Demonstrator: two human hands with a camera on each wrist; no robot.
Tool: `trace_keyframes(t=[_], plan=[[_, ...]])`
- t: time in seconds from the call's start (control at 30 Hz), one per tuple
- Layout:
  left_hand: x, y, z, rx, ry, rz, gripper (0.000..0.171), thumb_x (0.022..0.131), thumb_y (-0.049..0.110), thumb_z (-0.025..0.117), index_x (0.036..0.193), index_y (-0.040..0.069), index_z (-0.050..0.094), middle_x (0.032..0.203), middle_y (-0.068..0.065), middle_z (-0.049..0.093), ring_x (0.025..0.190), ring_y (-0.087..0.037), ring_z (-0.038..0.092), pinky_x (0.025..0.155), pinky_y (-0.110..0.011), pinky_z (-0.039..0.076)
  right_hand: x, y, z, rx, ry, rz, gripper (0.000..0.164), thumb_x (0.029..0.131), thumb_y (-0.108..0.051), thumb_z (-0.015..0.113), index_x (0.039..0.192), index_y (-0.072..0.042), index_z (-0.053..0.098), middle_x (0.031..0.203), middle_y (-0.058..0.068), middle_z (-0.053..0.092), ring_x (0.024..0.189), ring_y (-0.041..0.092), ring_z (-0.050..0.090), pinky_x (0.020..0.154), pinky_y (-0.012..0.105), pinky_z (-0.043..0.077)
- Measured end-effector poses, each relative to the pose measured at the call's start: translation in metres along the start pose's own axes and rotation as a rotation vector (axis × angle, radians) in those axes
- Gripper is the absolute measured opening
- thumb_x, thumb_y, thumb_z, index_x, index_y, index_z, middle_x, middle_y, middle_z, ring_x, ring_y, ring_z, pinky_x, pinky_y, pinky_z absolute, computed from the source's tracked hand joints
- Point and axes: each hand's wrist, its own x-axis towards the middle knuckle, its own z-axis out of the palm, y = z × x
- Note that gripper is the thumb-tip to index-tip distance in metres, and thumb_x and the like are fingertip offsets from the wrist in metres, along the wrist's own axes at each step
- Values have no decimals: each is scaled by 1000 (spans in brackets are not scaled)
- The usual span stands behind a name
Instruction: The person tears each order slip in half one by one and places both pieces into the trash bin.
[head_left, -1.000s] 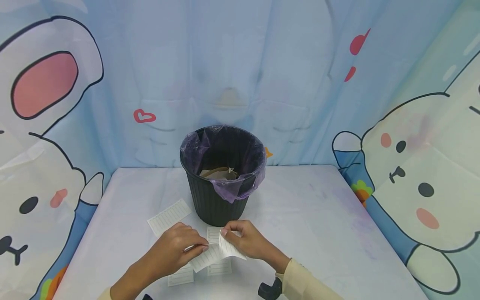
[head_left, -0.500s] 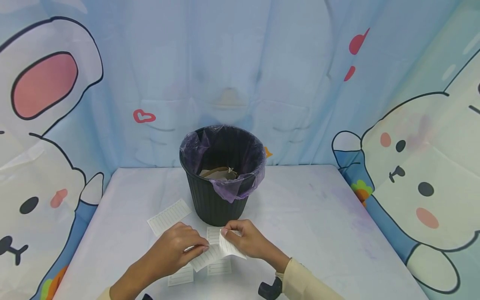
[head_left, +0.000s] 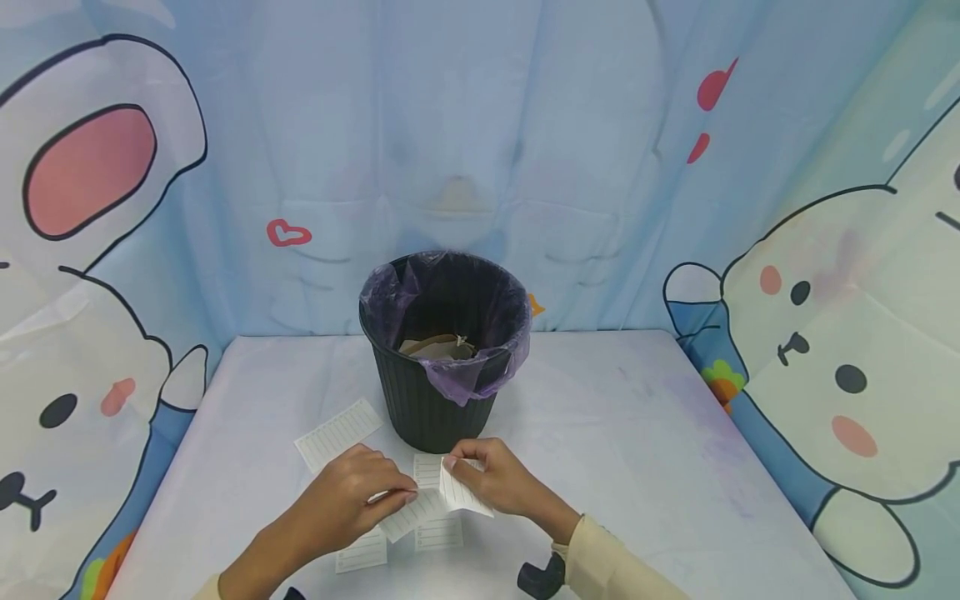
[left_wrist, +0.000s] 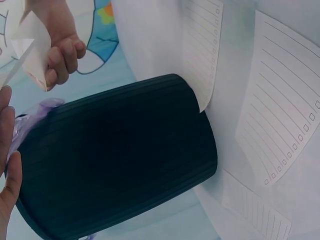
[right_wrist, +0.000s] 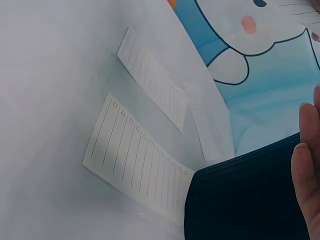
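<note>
1. white paper (head_left: 411, 515) is hanging between the hands, over the worktop (head_left: 615, 433) and on the near side of the black bin (head_left: 435, 417); whether it is one folded piece or two, i cannot tell.
2. the left hand (head_left: 367, 492) is pinching one side of it between thumb and forefinger; the right hand (head_left: 491, 479) is pinching the other side, its thumb lying on the front. neither is holding anything else that shows.
3. ruled sheets are lying loose about the hands: the left sheet (head_left: 339, 435) is resting beside the bin, the middle sheet (head_left: 439, 535) is lying partly hidden behind the held paper, and the near sheet (head_left: 363, 552) is sitting by the left wrist.
4. the purple liner (head_left: 459, 379) is drooping over the bin's front rim, and brown scraps (head_left: 442, 347) are lying inside.
5. the likeliest trouble, i'd judge: the paper is giving only thin edges to pinch, so an uneven pull could be ripping it crooked or slipping it free.
6. a dropped piece could be landing among lookalike sheets and getting mixed up.
7. with the hands working so low, a forearm could be dragging the near sheet; a knuckle could be knocking the bin, or catching that loose liner.
</note>
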Motion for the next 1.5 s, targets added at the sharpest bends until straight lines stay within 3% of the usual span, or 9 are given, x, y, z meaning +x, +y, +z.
trace_keyframes(t=[0.5, 1.17, 1.3, 1.5], plan=[[0, 1, -3, -5, 30, 33, 6, 92, 21, 74, 88, 19, 77, 79, 16, 69, 72, 1, 59, 76, -17, 47, 2, 4, 2, 12, 9, -16, 21, 99, -7, 58, 84, 1, 70, 81, 9, 67, 67, 3, 57, 57, 18, 49], [-1, 2, -5, -4, 39, 42, 5, 91, 20, 75, 88, 18, 77, 79, 15, 70, 73, 1, 60, 77, -18, 48, 3, 3, 4, 4, 11, 28, 20, 100, -7, 58, 86, 0, 71, 83, 9, 68, 67, 3, 56, 57, 18, 47], [-2, 3, -5, -4, 43, 42, 4, 91, 19, 75, 88, 18, 77, 79, 15, 70, 72, 1, 60, 77, -18, 48, 2, -3, 4, 2, 8, 44, 20, 100, -4, 57, 86, 3, 70, 83, 11, 68, 66, 3, 55, 57, 17, 46], [-2, 4, -6, -3, 50, 44, 4, 91, 19, 75, 87, 18, 78, 79, 15, 70, 72, 1, 59, 76, -17, 47, -3, -30, 0, 31, 1, 49, 20, 99, -2, 57, 85, 5, 68, 82, 12, 67, 66, 2, 55, 57, 17, 46]])
